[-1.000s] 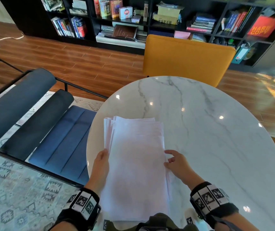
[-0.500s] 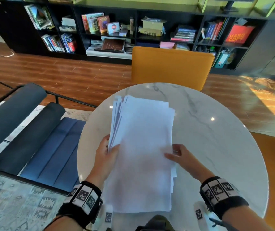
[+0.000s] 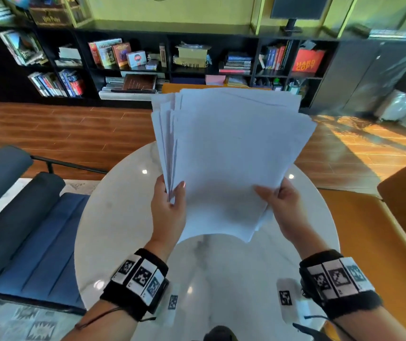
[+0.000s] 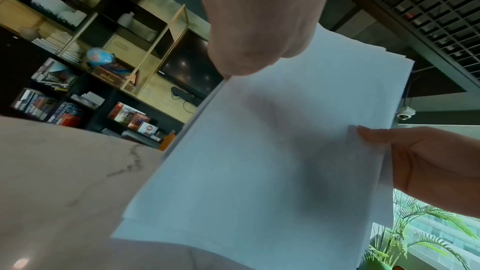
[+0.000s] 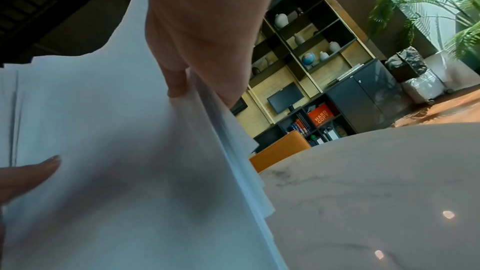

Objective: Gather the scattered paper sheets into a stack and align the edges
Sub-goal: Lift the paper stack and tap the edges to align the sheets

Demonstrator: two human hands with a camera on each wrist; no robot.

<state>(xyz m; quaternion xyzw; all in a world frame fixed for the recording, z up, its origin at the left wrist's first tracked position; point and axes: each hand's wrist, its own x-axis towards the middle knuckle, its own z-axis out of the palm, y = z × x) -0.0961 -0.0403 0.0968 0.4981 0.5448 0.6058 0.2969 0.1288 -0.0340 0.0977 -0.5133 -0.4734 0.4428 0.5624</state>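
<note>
A stack of white paper sheets (image 3: 226, 158) stands nearly upright above the round marble table (image 3: 113, 232), its lower edge just over the tabletop. The sheets are fanned unevenly at the top and left edges. My left hand (image 3: 170, 205) grips the stack's left edge, thumb on the front. My right hand (image 3: 280, 200) pinches the right edge. In the left wrist view the paper sheets (image 4: 272, 161) fill the middle, with the right hand's thumb at its right edge. In the right wrist view the paper sheets (image 5: 103, 171) show loose layered edges under my fingers (image 5: 176, 81).
A mustard chair (image 3: 374, 242) stands at the table's right and another (image 3: 170, 88) behind the paper. A blue cushioned bench (image 3: 32, 232) runs along the left. Dark bookshelves (image 3: 133, 62) line the far wall.
The stack lay flat on the table a second ago. Both hands have lifted it and tipped it up to nearly vertical.
</note>
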